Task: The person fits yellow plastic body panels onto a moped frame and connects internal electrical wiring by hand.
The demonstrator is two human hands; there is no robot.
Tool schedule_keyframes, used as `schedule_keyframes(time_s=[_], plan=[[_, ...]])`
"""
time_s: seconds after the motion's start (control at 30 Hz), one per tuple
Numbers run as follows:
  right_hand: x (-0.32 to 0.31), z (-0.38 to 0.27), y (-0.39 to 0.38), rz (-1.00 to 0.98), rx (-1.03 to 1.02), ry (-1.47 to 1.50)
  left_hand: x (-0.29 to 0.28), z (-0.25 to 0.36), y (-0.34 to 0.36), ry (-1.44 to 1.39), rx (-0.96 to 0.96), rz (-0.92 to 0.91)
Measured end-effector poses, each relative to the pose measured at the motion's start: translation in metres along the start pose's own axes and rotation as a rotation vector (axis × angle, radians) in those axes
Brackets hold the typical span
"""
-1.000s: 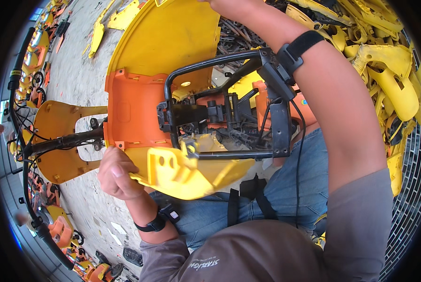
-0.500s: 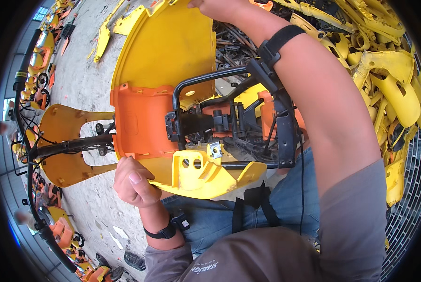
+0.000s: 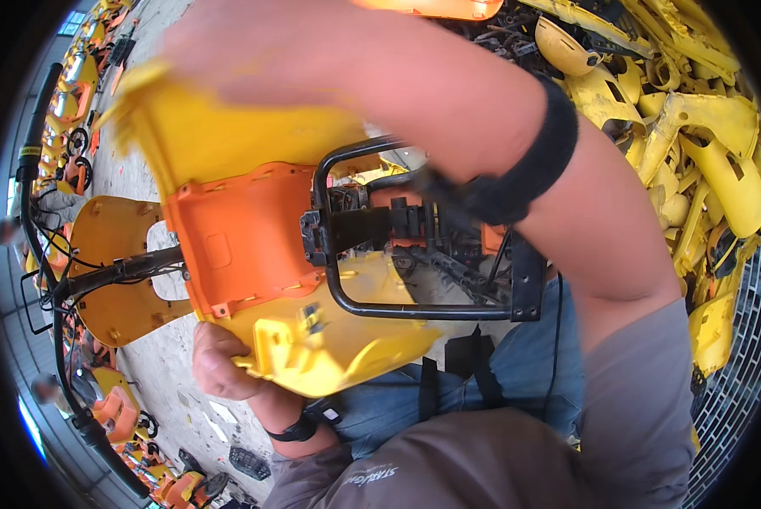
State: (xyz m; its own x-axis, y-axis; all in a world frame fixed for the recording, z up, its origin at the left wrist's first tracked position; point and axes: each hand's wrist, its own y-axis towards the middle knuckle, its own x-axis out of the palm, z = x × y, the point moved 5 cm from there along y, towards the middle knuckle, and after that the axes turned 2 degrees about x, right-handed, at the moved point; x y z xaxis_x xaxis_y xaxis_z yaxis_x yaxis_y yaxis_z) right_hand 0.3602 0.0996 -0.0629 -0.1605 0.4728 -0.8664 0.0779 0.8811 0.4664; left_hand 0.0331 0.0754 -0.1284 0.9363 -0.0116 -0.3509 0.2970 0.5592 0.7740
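A large curved yellow body panel with an orange centre section lies across the black scooter frame. My left hand is closed on the panel's near edge, thumb on top, beside a yellow bracket-shaped part with a small metal clip. My right hand reaches across the frame to the panel's far left corner; motion smears it and its fingers do not show clearly. The right forearm covers part of the frame. Left of the panel are a black steering column, a yellow front shield and handlebars with loose cables.
Yellow plastic covers are heaped at the right, beside a brick-patterned surface. Rows of orange and yellow scooters stand along the left, with blurred people among them. A black piece lies on the concrete floor.
The yellow and orange panel has shifted left and tilted, coming away from the frame's bars. My right hand has swept left along the far side; my left hand has moved slightly left and nearer.
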Motion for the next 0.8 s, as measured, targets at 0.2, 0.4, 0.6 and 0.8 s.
schedule_keyframes(time_s=[0.2,0.4,0.6,0.8], plan=[[-0.005,-0.058,0.027,-0.039,-0.027,0.075,-0.048,-0.009,-0.003,0.141,-0.295,0.039],[-0.045,-0.049,-0.026,0.051,-0.038,0.03,-0.04,-0.028,0.015,-0.255,-0.135,-0.042],[-0.029,-0.04,-0.06,0.035,0.297,0.33,-0.078,-0.075,0.032,0.277,0.221,-0.097],[-0.011,-0.115,-0.16,0.205,0.4,1.03,-0.088,-0.069,0.074,0.425,0.176,0.143]])
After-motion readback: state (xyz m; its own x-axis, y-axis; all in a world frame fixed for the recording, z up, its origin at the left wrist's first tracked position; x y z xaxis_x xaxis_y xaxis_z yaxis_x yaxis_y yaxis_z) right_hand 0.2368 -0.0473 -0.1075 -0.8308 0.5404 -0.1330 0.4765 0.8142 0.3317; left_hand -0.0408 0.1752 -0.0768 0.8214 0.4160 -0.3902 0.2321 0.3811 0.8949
